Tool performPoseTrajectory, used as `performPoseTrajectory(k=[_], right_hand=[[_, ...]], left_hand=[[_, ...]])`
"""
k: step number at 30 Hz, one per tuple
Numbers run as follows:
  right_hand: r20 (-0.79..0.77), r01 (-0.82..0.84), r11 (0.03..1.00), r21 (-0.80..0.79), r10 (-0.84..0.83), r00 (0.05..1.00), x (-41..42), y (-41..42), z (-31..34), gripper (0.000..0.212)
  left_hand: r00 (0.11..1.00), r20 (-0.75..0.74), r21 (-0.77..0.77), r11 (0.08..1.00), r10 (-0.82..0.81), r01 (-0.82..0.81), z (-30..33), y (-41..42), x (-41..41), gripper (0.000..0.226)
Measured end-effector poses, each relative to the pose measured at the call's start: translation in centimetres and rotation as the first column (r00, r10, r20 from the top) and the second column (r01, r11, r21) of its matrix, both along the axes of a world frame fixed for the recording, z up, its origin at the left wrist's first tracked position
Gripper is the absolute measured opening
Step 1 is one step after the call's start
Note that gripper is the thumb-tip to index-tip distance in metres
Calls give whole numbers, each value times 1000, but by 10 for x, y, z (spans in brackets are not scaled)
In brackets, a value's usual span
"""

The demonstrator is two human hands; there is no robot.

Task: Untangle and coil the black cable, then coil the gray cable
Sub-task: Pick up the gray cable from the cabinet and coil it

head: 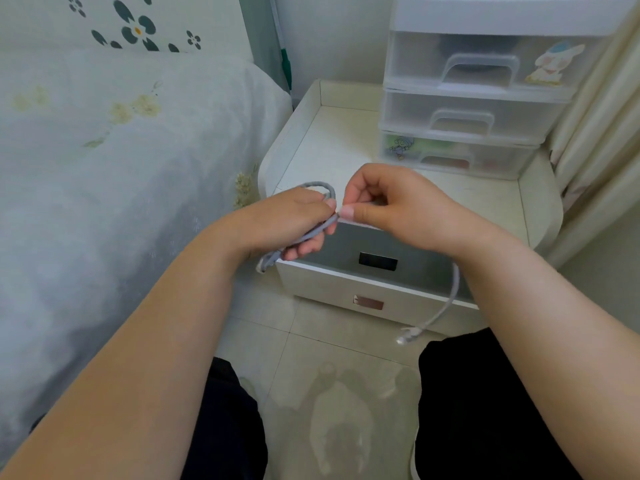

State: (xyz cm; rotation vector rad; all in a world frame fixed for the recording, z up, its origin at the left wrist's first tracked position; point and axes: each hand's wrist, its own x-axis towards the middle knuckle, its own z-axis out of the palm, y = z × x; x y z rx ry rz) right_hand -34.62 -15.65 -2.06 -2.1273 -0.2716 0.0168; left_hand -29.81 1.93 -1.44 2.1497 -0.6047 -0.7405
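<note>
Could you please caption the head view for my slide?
Left hand holds thin gray cable coils; right hand pinches it above open white drawer.

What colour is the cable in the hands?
Gray cable, clearest in the head view.

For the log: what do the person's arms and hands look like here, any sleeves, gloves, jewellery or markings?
Both forearms are bare up to the frame edge, with no sleeves in view. The left hand and right hand wear no gloves, and no rings, watch or wristband show. Fingernails look short and unpainted. No markings are visible.
</note>
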Motion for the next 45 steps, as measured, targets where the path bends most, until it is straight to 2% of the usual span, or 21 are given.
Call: performPoseTrajectory(k=[3, 5, 7, 8, 9, 11, 13, 17, 19, 22, 24, 26, 28, 31, 36, 40, 43, 45], right_hand=[[69, 55, 997, 57, -59, 996, 1, -6, 2, 14], [133, 95, 989, 114, -110, 985, 3, -8, 0, 16], [200, 148, 976, 157, -178, 963, 6, -11, -3, 16], [223, 179, 971, 159, -212, 951, 7, -12, -5, 15], [236, 212, 967, 143, -241, 941, 9, -13, -6, 15], [230, 253, 963, 93, -268, 936, 12, -14, -10, 21], [173, 258, 964, 60, -264, 949, 15, -12, -15, 23], [-37, 198, 980, 24, -197, 980, 18, 3, -31, 23], [-167, 160, 971, 176, -131, 977, 15, 15, -37, 24], [-347, 193, 853, 485, -15, 938, 11, 34, -40, 21], [-403, 214, 799, 561, 39, 914, 8, 41, -38, 20], [-420, 201, 787, 584, 81, 904, 6, 45, -35, 21], [-422, 182, 784, 594, 111, 900, 5, 45, -32, 24], [-371, 69, 859, 507, 145, 917, 4, 42, -30, 24], [-226, -27, 957, 290, 95, 970, -1, 41, -21, 27], [-127, -1, 983, 181, 24, 992, -1, 40, -20, 31], [-140, -41, 980, 197, 69, 988, -2, 37, -19, 15], [-114, -18, 973, 230, 46, 992, -1, 36, -18, 12]], left_hand=[[977, -205, -185, 982, -61, 23, 1, 4, 1, 35], [915, -370, -360, 933, -160, 17, 2, 6, 1, 35], [786, -529, -563, 825, -320, -43, 3, 10, 2, 32], [716, -564, -653, 753, -411, -82, 3, 11, 2, 29], [661, -570, -724, 678, -489, -123, 3, 12, 3, 26], [607, -552, -805, 553, -571, -213, 3, 13, 5, 25], [630, -538, -833, 468, -560, -296, 4, 14, 5, 28], [759, -523, -844, 356, -388, -400, 9, 11, -1, 33], [806, -518, -844, 329, -287, -425, 10, 8, -2, 40], [837, -518, -838, 301, -177, -455, 10, 5, 1, 42], [837, -538, -825, 263, -96, -500, 10, 4, 3, 40], [821, -570, -802, 220, -8, -555, 8, 4, 4, 38], [808, -583, -784, 203, 86, -587, 7, 3, 4, 38], [784, -585, -756, 211, 208, -620, 4, 0, 3, 38], [792, -466, -728, 339, 393, -596, 4, -5, -4, 36], [795, -474, -712, 367, 378, -599, 4, -12, -12, 46], [780, -501, -704, 346, 375, -620, 4, -15, -14, 65], [762, -533, -693, 328, 367, -642, 4, -16, -15, 56]])
